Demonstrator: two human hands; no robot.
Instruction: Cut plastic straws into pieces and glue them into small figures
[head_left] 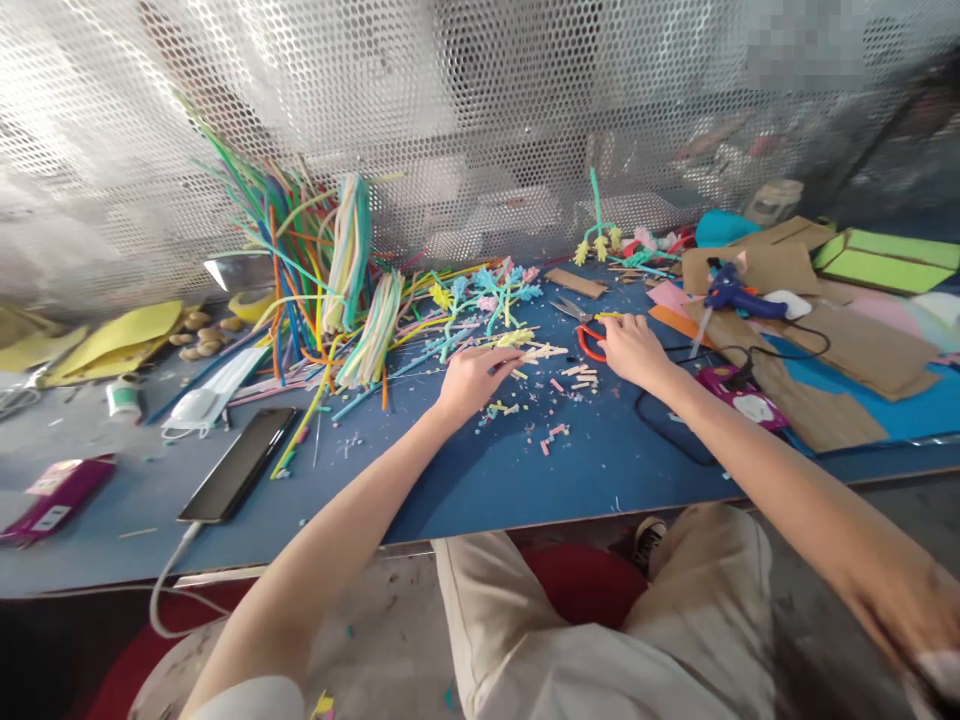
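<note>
My left hand point(469, 378) rests on the blue table point(480, 480) with its fingers pinched on a pale yellow pipe-cleaner piece point(536, 352). My right hand point(632, 348) lies fingers-down on the red-handled scissors point(589, 335), whose blades point left and away. Whether that hand grips the handles is hidden. Short cut pipe-cleaner bits point(555, 400) are scattered between and in front of both hands. A pastel pipe-cleaner flower bunch point(491, 290) lies just beyond my left hand.
A heap of long coloured pipe cleaners point(322, 270) fills the back left. A black phone point(238, 465) with cable, a white mask point(202, 400) and a magenta box point(56, 490) lie left. A blue glue gun point(731, 292), cardboard point(832, 350) and green sheets point(892, 262) sit right.
</note>
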